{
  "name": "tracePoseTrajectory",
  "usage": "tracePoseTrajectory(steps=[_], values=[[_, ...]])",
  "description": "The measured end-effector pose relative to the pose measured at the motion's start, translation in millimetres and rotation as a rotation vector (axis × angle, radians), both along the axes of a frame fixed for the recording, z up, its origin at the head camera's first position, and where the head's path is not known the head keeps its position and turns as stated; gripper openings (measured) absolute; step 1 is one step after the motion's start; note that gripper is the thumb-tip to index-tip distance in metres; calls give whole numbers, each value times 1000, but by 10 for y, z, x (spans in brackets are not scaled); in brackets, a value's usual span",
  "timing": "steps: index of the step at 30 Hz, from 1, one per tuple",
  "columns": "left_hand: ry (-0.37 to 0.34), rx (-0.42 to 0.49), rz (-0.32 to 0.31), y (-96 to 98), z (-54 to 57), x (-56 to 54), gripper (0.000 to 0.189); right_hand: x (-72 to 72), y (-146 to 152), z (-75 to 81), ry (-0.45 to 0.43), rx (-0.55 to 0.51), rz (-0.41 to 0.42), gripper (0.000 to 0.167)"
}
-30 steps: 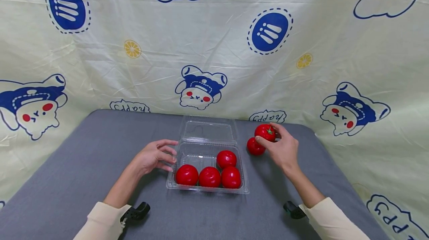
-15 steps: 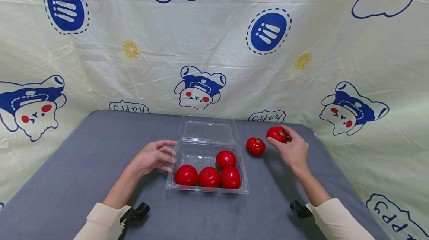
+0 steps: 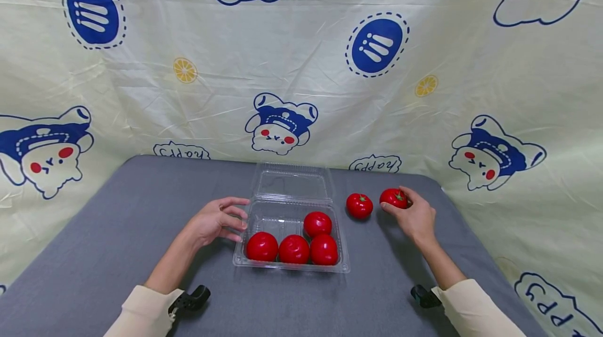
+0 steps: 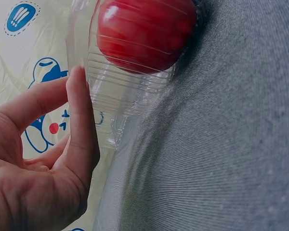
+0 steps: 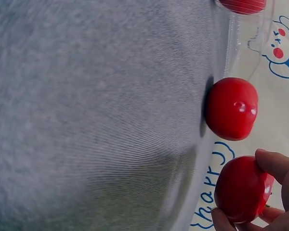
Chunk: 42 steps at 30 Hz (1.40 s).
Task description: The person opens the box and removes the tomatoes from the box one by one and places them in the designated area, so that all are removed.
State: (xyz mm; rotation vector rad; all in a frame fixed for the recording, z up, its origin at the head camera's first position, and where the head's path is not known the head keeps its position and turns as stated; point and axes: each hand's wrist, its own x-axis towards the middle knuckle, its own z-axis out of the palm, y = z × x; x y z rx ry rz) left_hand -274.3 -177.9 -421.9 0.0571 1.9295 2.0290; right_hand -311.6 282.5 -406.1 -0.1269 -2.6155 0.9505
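Observation:
In the head view, my right hand holds a red tomato with a green stem between thumb and fingers, low over the table's right side. A second tomato sits on the table just left of it. A clear plastic clamshell box stands mid-table with its lid folded back. Several tomatoes lie inside: a front row, plus one tomato behind at the right. My left hand is at the box's left wall, fingers extended and holding nothing; in the left wrist view its fingertips are by the clear plastic.
A grey cloth covers the table. Behind it hangs a pale printed curtain, which also runs down both sides. Each wrist wears a black band, and a black strap piece juts from the left one.
My right hand has carried its tomato rightward, away from the other tomato, then lowered it toward the table. The left hand and box have stayed in place.

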Motion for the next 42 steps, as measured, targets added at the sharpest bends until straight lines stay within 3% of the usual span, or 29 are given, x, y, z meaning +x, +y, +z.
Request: tracePoseTrajectory(steps=[20, 42], values=[[6, 2, -20, -22, 7, 9, 61, -94, 38, -162, -99, 43, 12, 67], [13, -4, -16, -13, 18, 18, 60, -127, 25, -187, -160, 51, 37, 70]])
